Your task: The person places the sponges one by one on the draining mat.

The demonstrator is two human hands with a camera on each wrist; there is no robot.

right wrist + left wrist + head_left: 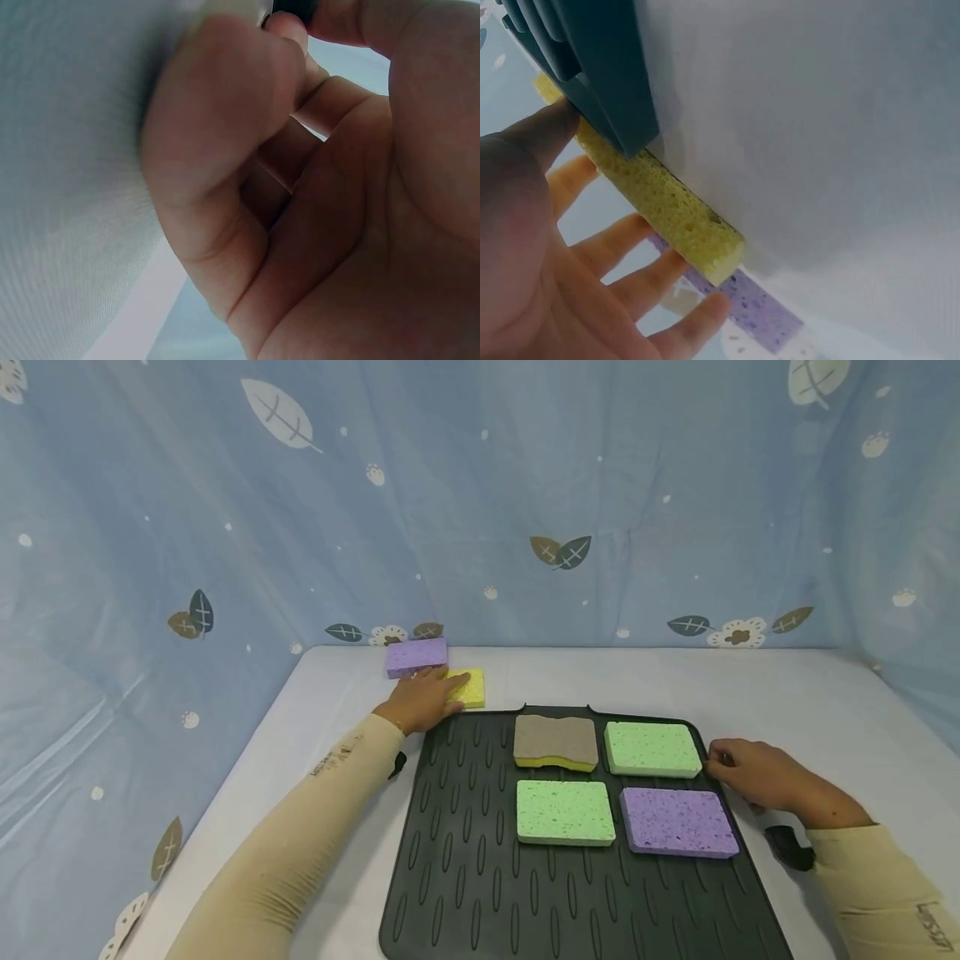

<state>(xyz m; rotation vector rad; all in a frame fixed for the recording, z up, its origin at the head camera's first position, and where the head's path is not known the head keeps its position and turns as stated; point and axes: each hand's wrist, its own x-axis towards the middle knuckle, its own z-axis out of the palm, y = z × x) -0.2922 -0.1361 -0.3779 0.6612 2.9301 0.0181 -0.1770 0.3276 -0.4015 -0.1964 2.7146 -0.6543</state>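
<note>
My left hand [423, 700] reaches over a yellow sponge [472, 688] on the white table beyond the mat's far left corner. Its fingers stay spread and fairly straight along the sponge; in the left wrist view the thumb [551, 127] overlaps the sponge near the mat. Just behind lies a purple sponge [417, 653], partly covered by that hand. At the dark ridged drying mat [450, 860], my right hand [761, 772] pinches the right edge with curled fingers, beside a green sponge [652, 748]. Most of that grip is hidden in the right wrist view.
On the mat's right half also lie a brown-topped yellow sponge [555, 739], a second green sponge [565, 812] and a speckled purple sponge [678, 822]. The white table [787, 693] ends against a blue leaf-patterned curtain [480, 485] at back and sides.
</note>
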